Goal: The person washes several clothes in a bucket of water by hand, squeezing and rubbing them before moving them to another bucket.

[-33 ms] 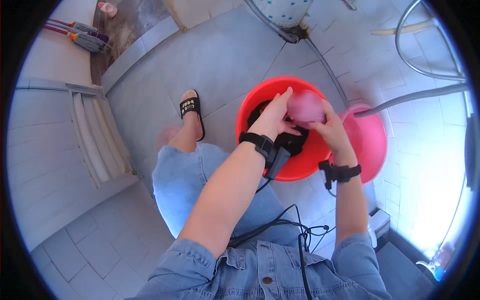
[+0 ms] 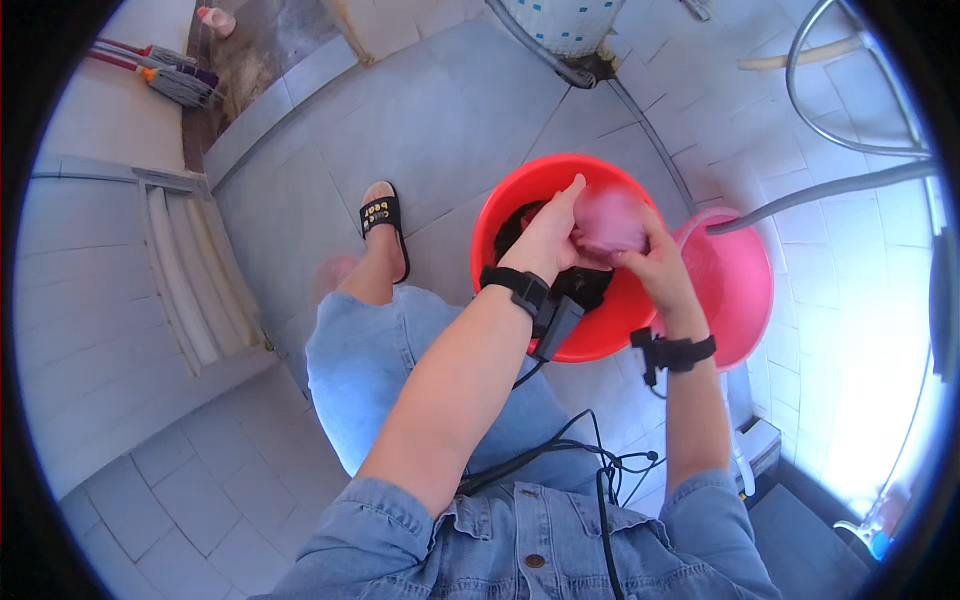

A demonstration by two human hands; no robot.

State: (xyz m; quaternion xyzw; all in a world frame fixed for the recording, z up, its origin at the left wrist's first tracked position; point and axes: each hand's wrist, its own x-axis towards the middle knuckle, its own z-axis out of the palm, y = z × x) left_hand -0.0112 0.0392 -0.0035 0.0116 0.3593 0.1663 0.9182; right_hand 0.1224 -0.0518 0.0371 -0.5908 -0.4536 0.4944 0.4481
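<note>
My right hand (image 2: 655, 262) grips a blurred, rounded pink thing (image 2: 610, 218), fingers curled; my left hand (image 2: 553, 235) half-open beside it, dark cloth (image 2: 585, 288) below, smooth round red basin (image 2: 625, 315)!

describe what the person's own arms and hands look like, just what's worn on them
The left hand and right hand wear no gloves. Blue denim sleeves leave the forearms uncovered. Each wrist has a black strap: the left strap and right strap both carry dark, boxy devices with thin black cables.

The grey floor (image 2: 450, 120) bears a red basin (image 2: 625, 315), pink basin (image 2: 735, 290) and black slipper (image 2: 380, 211).
</note>
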